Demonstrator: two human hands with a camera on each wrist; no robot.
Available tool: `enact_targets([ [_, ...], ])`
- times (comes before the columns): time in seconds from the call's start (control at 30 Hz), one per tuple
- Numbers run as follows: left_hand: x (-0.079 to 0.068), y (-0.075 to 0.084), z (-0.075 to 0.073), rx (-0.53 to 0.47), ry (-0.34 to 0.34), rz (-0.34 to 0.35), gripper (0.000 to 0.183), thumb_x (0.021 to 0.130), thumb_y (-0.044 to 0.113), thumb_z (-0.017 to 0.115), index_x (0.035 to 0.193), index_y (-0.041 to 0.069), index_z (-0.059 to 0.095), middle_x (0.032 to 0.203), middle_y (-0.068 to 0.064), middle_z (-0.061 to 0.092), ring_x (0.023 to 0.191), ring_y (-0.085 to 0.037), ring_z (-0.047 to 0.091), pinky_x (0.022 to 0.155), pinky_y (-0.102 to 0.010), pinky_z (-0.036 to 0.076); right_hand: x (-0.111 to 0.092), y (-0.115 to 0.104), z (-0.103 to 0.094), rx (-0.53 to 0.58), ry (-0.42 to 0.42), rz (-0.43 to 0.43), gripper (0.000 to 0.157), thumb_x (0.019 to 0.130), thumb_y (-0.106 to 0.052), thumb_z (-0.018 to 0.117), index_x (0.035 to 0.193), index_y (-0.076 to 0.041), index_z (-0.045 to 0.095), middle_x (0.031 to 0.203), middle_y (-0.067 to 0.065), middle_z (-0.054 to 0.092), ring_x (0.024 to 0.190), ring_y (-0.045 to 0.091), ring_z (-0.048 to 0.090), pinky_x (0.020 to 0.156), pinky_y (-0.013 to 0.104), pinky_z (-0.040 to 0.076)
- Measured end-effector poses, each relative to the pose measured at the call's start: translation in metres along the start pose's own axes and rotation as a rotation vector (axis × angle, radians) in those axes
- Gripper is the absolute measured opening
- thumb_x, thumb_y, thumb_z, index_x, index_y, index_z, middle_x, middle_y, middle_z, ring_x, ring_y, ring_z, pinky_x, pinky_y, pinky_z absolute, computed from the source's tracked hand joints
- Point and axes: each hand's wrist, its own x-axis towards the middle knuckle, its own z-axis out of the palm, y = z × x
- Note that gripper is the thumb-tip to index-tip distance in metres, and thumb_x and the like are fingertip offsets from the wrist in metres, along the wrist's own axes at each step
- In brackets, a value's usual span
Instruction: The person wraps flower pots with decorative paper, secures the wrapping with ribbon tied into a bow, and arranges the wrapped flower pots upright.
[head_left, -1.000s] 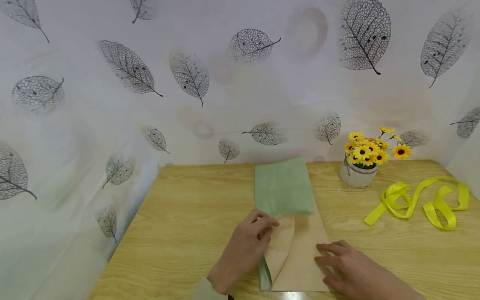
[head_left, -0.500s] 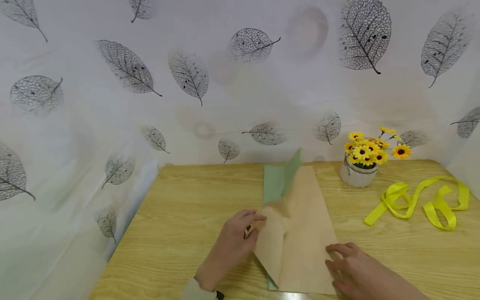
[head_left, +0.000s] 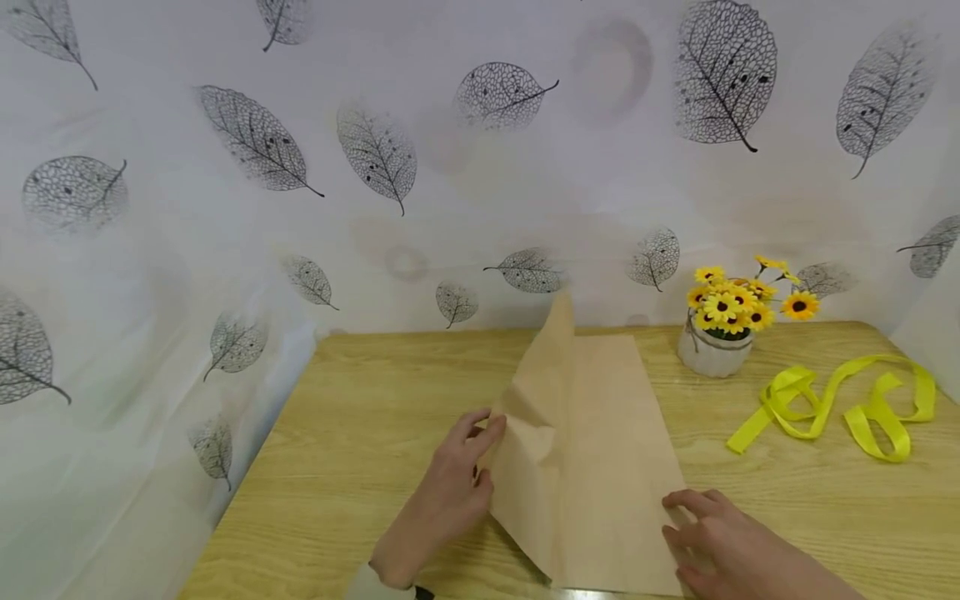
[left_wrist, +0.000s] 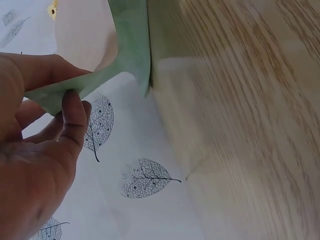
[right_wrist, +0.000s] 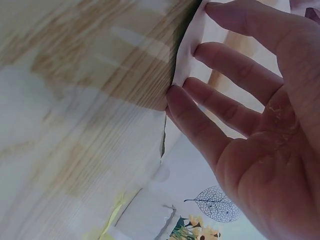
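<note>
A sheet of paper [head_left: 615, 450], beige on the upper face and green on the back, lies at the middle of the table. Its left part stands raised and bent up from a lengthwise fold, with the far corner sticking up. My left hand [head_left: 446, 492] pinches the left edge of that raised flap between thumb and fingers. The left wrist view shows the green back [left_wrist: 132, 40] curving away from the grip. At the sheet's right edge rests my right hand [head_left: 723, 542], its fingertips [right_wrist: 180, 97] touching the paper with the fingers fairly straight.
A white pot of yellow artificial flowers [head_left: 716, 350] stands at the back right of the wooden table [head_left: 360, 433]. In front of it lies a loosely looped yellow ribbon [head_left: 813, 417]. Behind the table hangs a white cloth [head_left: 405, 50] printed with leaves.
My left hand has moved left, pulling the folded flap open. The green back has turned out of sight in the head view and more beige shows. My right hand has shifted slightly right.
</note>
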Motion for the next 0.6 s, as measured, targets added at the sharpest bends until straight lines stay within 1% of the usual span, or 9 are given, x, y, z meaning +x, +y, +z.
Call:
enact_targets([
  [0.17, -0.004, -0.001, -0.005, -0.029, -0.04, -0.033, 0.071, 0.08, -0.017, 0.059, 0.149, -0.005, 0.047, 0.16, -0.021, 0.036, 0.127, -0.032, 0.056, 0.07, -0.017, 0.051, -0.002, 0.003, -0.002, 0.007, 0.003, -0.013, 0.026, 0.087, -0.036, 0.081, 0.105, -0.019, 0.08, 0.128, 0.008, 0.064, 0.105, 0.035, 0.061, 0.081, 0.042, 0.059],
  [0.33, -0.008, -0.002, -0.006, -0.011, -0.034, -0.034, 0.073, 0.079, -0.02, 0.06, 0.149, -0.008, 0.044, 0.163, -0.02, 0.032, 0.128, -0.033, 0.056, 0.073, -0.019, 0.053, -0.004, 0.004, -0.003, 0.016, 0.006, -0.006, 0.025, 0.086, -0.035, 0.081, 0.104, -0.018, 0.081, 0.128, 0.008, 0.063, 0.106, 0.035, 0.061, 0.08, 0.042, 0.058],
  [0.5, -0.012, -0.004, -0.009, 0.021, -0.034, -0.072, 0.075, 0.078, -0.021, 0.06, 0.15, -0.009, 0.042, 0.164, -0.019, 0.03, 0.126, -0.032, 0.057, 0.075, -0.021, 0.054, -0.004, 0.005, -0.002, 0.068, -0.018, 0.036, 0.025, 0.086, -0.033, 0.081, 0.104, -0.016, 0.08, 0.13, 0.009, 0.062, 0.109, 0.036, 0.06, 0.082, 0.047, 0.058],
  [0.6, -0.013, -0.005, -0.011, 0.036, -0.033, -0.085, 0.074, 0.078, -0.021, 0.061, 0.15, -0.009, 0.043, 0.164, -0.018, 0.03, 0.126, -0.031, 0.057, 0.078, -0.022, 0.055, -0.005, 0.005, -0.003, 0.101, -0.036, 0.081, 0.025, 0.086, -0.033, 0.081, 0.104, -0.015, 0.081, 0.131, 0.008, 0.061, 0.112, 0.034, 0.059, 0.083, 0.05, 0.057],
])
